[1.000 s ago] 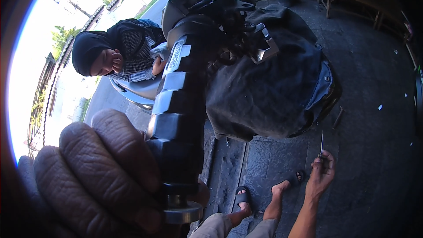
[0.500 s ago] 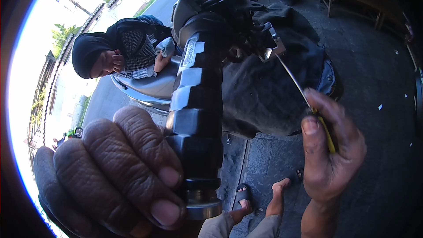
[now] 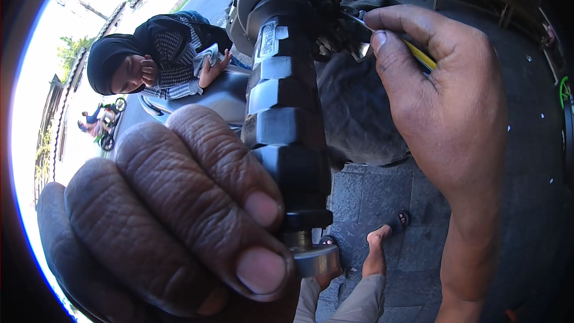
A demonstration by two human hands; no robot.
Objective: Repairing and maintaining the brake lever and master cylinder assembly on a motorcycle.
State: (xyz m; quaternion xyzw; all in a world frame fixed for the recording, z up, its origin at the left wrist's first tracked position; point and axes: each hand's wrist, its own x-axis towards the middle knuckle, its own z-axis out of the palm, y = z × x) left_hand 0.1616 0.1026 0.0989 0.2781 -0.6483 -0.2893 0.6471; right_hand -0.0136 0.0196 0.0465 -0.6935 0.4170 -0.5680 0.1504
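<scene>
Dark paved floor (image 3: 371, 197) is spreading below, and at the left a person (image 3: 170, 42) is holding a grey cloth (image 3: 207, 58). Your left hand (image 3: 173, 203) is grasping the lower end of the black grip (image 3: 278, 125), which is standing mid-view above its metal cap (image 3: 317, 261). Your right hand (image 3: 448, 84) is pinching the yellow-handled screwdriver (image 3: 420, 55), pointing its shaft toward the dark parts just right of the grip

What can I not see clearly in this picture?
In the head view:
Thumb of the left hand: hidden behind its fingers or the handlebar grip.
Handle end of the screwdriver: covered by the right hand.
Dark handlebar parts: cut off by the upper edge.
Screwdriver tip: lost among those parts.
Distant motorbike: too small for detail.
</scene>
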